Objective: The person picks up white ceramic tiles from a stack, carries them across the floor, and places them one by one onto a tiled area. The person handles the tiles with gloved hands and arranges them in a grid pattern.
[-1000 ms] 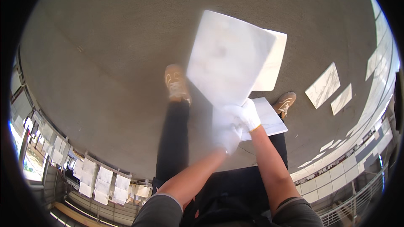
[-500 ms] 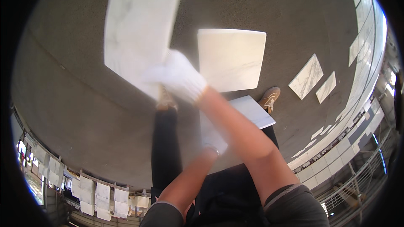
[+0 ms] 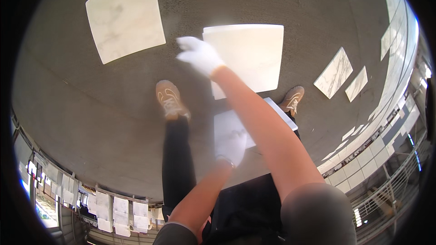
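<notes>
A white, grey-veined marble slab (image 3: 127,18) lies at the far left, apart from my right hand. My right hand (image 3: 199,55), in a white glove, reaches across to the left with its fingers apart and nothing in them. It passes over the left edge of a pale slab (image 3: 250,56) in the middle, whose doubled left edge suggests another beneath. My left hand (image 3: 232,145), gloved too and a little blurred, grips the near side of a white marble slab (image 3: 259,129) between my legs. My right forearm hides part of that slab.
My shoes (image 3: 170,102) stand on the grey floor (image 3: 91,109). Two veined slabs (image 3: 334,72) lie at the right, before a row of pale panels along the rim. More slabs (image 3: 120,215) stand in racks at the lower left.
My right hand has let go of the left slab, which has moved farther away and left. That hand has risen slightly. The left hand stays at the slab between my legs.
</notes>
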Tool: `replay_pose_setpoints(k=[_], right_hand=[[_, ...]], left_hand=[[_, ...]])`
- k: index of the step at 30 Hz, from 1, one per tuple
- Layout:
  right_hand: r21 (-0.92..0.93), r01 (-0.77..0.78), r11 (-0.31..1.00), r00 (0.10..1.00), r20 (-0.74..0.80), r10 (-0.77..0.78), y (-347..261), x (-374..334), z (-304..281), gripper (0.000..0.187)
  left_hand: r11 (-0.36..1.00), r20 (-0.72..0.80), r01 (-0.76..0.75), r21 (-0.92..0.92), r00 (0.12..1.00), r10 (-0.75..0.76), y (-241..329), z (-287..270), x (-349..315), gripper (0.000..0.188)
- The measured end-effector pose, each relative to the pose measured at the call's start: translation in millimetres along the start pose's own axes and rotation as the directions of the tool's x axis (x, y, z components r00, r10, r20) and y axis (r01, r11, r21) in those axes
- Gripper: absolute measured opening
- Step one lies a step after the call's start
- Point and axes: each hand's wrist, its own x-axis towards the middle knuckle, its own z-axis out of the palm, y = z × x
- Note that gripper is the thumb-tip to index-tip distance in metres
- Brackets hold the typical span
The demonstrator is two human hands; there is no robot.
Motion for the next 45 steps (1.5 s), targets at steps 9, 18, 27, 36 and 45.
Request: replay_pose_setpoints(k=[9, 18, 27, 36, 45], right_hand=[[-0.067, -0.423, 0.904, 0.734, -0.610, 0.298, 171.5, -139.2, -241.8, 0.068], [0.002, -0.474, 0.881, 0.742, -0.537, 0.401, 212.3, -147.0, -249.7, 0.092], [-0.243, -0.534, 0.810, 0.759, -0.559, 0.333, 214.7, -149.4, -253.2, 0.098], [-0.180, -0.558, 0.810, 0.755, -0.516, 0.405, 191.3, -147.5, -252.3, 0.095], [-0.128, -0.641, 0.756, 0.761, -0.233, 0.606, 143.8, -172.9, -245.7, 0.063]], left_hand=[[0.997, -0.150, -0.041, -0.058, 0.988, 0.032, 3.8, 2.7, -5.1, 0.060], [1.000, -0.208, 0.002, 0.004, 0.978, -0.001, 11.1, 8.7, -6.5, 0.055], [1.000, -0.155, 0.010, 0.012, 0.988, -0.008, 11.9, 3.9, -6.4, 0.057], [1.000, -0.212, -0.001, 0.001, 0.977, 0.002, 13.1, 11.8, -7.4, 0.052], [0.999, -0.155, 0.037, 0.007, 0.987, -0.035, 22.3, 11.1, -7.5, 0.052]])
